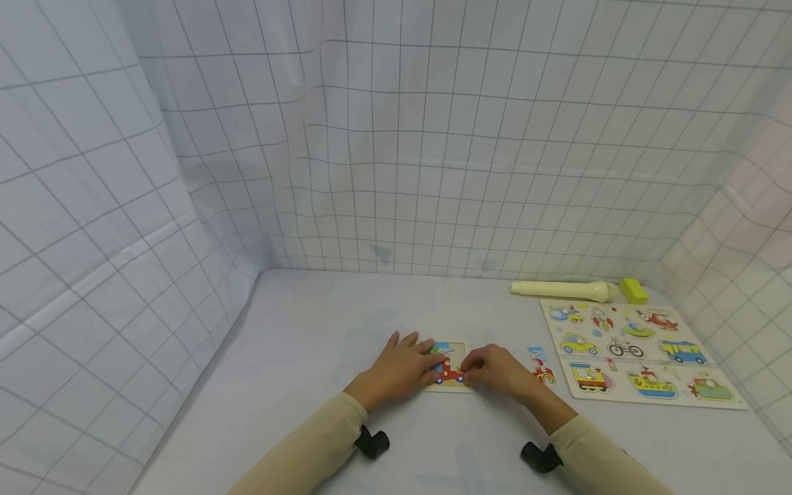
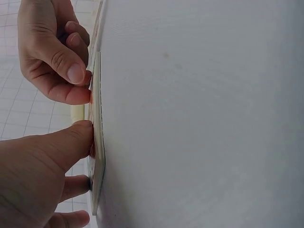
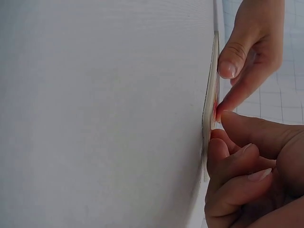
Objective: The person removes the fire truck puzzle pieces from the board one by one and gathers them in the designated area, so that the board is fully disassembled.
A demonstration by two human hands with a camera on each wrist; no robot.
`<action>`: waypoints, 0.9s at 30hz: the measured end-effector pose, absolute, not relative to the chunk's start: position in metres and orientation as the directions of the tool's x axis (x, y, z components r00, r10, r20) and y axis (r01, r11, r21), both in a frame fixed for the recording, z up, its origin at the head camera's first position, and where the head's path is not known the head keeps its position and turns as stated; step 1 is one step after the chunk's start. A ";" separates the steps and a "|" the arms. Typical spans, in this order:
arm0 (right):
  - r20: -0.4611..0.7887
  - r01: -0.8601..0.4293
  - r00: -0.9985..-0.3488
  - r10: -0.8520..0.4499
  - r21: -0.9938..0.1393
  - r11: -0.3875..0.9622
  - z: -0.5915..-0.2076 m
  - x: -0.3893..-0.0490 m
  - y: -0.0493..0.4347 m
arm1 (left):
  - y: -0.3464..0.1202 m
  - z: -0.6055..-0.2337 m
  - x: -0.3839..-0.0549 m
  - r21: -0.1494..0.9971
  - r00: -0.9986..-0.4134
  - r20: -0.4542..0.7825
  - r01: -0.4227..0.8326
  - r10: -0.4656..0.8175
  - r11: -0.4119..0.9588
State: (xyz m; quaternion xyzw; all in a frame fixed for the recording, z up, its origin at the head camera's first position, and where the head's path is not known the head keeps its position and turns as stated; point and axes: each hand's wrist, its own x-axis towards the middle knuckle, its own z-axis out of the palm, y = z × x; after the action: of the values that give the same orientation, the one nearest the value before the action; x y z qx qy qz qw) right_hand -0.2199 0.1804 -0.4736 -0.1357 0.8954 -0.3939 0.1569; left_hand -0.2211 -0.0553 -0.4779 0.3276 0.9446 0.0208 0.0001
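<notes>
A small wooden puzzle board (image 1: pixel 449 388) lies on the table with a colourful picture, including a red vehicle, and bare wood at its upper right. My left hand (image 1: pixel 399 369) rests on its left side, fingers spread, with the thumb and a fingertip touching the pieces. At the lower right of the board, my right hand (image 1: pixel 495 371) has curled fingers, thumb and index finger pinching a puzzle piece (image 1: pixel 458 376) low against the surface. Those fingertips cover part of the piece. In the right wrist view, the board (image 3: pixel 209 102) appears edge-on, the left hand (image 3: pixel 256 45) beyond it.
Loose puzzle pieces (image 1: pixel 543 372) lie right of my right hand. Farther right is a large vehicle puzzle board (image 1: pixel 603 371). Behind it are a cream-coloured tube-like object (image 1: pixel 557 289) and a yellow block (image 1: pixel 634 291). Gridded white curtains (image 1: pixel 396 172) enclose the table's back and sides.
</notes>
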 end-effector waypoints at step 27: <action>-0.268 0.106 -0.912 -0.311 -0.886 0.451 -0.467 -0.217 0.207 | -0.052 -0.479 -0.222 0.058 -0.799 -0.013 0.600 0.602 0.798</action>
State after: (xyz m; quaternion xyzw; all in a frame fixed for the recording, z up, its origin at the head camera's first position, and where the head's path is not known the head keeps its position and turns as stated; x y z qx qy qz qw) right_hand -0.2168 0.2068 -0.4675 -0.0620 0.8279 -0.5201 0.2006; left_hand -0.2220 -0.0516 -0.4792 0.3169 0.9480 0.0257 0.0154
